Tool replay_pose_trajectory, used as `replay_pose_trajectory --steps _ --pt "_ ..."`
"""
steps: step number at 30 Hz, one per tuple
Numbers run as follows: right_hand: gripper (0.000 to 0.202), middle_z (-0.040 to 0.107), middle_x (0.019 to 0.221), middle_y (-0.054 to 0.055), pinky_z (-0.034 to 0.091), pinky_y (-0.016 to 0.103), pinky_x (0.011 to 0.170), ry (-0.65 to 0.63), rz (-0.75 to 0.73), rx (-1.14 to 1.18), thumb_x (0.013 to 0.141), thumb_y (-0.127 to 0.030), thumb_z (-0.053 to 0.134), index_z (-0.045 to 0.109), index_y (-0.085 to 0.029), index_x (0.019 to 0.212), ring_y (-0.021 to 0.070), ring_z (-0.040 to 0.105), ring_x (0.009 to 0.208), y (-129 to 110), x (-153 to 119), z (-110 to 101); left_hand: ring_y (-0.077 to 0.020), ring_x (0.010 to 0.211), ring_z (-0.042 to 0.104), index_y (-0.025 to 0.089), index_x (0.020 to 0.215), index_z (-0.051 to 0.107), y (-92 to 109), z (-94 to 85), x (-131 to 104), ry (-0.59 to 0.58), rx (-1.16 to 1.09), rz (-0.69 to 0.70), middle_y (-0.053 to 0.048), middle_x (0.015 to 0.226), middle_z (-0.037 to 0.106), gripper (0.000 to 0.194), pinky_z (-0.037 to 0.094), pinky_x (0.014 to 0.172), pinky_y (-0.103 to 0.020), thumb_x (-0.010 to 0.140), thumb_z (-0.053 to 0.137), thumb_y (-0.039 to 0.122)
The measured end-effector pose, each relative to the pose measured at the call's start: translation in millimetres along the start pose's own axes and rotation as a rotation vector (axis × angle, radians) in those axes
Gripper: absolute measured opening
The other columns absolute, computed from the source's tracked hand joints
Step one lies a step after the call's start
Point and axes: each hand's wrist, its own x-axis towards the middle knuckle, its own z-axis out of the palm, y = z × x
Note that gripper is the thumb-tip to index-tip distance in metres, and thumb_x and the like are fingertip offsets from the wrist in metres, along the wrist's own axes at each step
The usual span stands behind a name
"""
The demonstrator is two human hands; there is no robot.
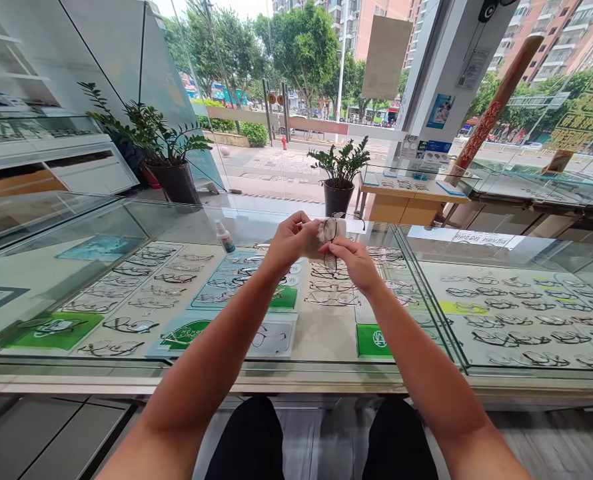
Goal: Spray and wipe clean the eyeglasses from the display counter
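Above the glass counter, in the middle of the view, both my hands come together at a pair of thin dark-framed eyeglasses (pixel 330 230). My left hand (pixel 296 237) pinches a pale cloth (pixel 340 228) that lies against one lens. My right hand (pixel 352 259) has its thumb and fingers closed on the frame near the bridge. One lens is above those fingers and the other hangs below them. A temple arm sticks out to the upper right. A small white spray bottle (pixel 223 236) stands upright on the counter, left of my hands.
Beneath the glass counter top (pixel 186 230) lie rows of eyeglasses (pixel 331 293), with green cards (pixel 56 330) among them. A second display section (pixel 516 307) continues on the right. Potted plants (pixel 339 183) stand beyond the counter, before a glass front. My legs are below the counter's near edge.
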Motion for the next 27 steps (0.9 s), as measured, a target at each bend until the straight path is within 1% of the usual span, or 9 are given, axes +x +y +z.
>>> replay_pose_trajectory --steps 4,8,11,13,15,18,21,24,27 --pt "0.029 0.066 0.092 0.003 0.046 0.038 0.100 0.002 -0.005 0.000 0.092 -0.046 0.067 0.086 -0.025 0.084 0.0210 0.059 0.097 1 0 1 -0.0075 0.053 0.033 0.021 0.075 0.050 -5 4.4 -2 -0.075 -0.001 0.056 0.007 0.059 0.046 0.056 0.023 0.052 -0.022 0.081 0.090 0.059" --pt "0.029 0.063 0.091 0.002 0.045 0.038 0.097 0.003 -0.003 0.014 0.091 -0.047 0.068 0.080 -0.023 0.078 0.0209 0.057 0.095 0 1 3 -0.0094 0.056 0.042 0.021 0.075 0.051 -8 7.3 -3 -0.132 0.006 0.081 0.005 0.060 0.051 0.058 0.033 0.055 -0.022 0.083 0.088 0.066" --pt "0.030 0.058 0.086 0.001 0.044 0.037 0.090 0.015 0.011 0.066 0.090 -0.047 0.070 0.074 -0.023 0.073 0.0196 0.054 0.088 1 2 2 -0.0117 0.060 0.049 0.019 0.077 0.061 -10 6.9 -2 -0.107 -0.001 0.052 0.000 0.069 0.059 0.057 0.040 0.056 -0.024 0.088 0.079 0.072" --pt "0.030 0.059 0.088 0.001 0.044 0.037 0.092 0.007 0.018 0.100 0.090 -0.046 0.070 0.073 -0.023 0.072 0.0196 0.055 0.090 2 2 1 -0.0117 0.062 0.051 0.018 0.080 0.066 -11 6.6 -1 -0.088 -0.021 0.051 -0.001 0.073 0.062 0.054 0.042 0.057 -0.024 0.089 0.078 0.070" --pt "0.030 0.063 0.091 0.002 0.044 0.037 0.096 -0.012 0.023 0.125 0.091 -0.046 0.069 0.075 -0.023 0.073 0.0205 0.057 0.095 3 3 -1 -0.0104 0.062 0.052 0.018 0.087 0.067 -13 7.6 -1 -0.081 -0.052 0.064 0.000 0.075 0.064 0.048 0.042 0.057 -0.023 0.085 0.087 0.062" --pt "0.030 0.065 0.093 0.003 0.044 0.037 0.098 -0.043 0.019 0.145 0.092 -0.045 0.068 0.077 -0.023 0.076 0.0209 0.057 0.097 4 3 -2 -0.0083 0.063 0.055 0.020 0.097 0.063 -15 11.0 -1 -0.066 -0.116 0.074 0.002 0.080 0.068 0.053 0.044 0.057 -0.021 0.076 0.098 0.052" --pt "0.029 0.063 0.092 0.003 0.044 0.037 0.096 -0.075 0.009 0.178 0.094 -0.044 0.067 0.079 -0.022 0.078 0.0205 0.056 0.095 5 3 -4 -0.0085 0.063 0.061 0.021 0.105 0.057 -15 14.1 -3 -0.057 -0.205 0.035 0.003 0.084 0.070 0.064 0.047 0.058 -0.020 0.070 0.102 0.051" --pt "0.028 0.064 0.093 0.003 0.045 0.036 0.097 -0.106 0.004 0.211 0.095 -0.043 0.066 0.079 -0.022 0.080 0.0208 0.057 0.096 4 1 -5 -0.0101 0.061 0.064 0.022 0.115 0.055 -12 14.8 -6 -0.088 -0.278 -0.040 0.003 0.086 0.075 0.073 0.051 0.059 -0.022 0.068 0.104 0.051" --pt "0.028 0.065 0.093 0.003 0.045 0.036 0.098 -0.131 -0.012 0.234 0.095 -0.042 0.065 0.078 -0.022 0.079 0.0209 0.057 0.096 0 0 -6 -0.0107 0.056 0.063 0.019 0.114 0.060 -11 14.1 -7 -0.168 -0.281 -0.103 0.002 0.078 0.074 0.071 0.051 0.058 -0.023 0.070 0.102 0.056"
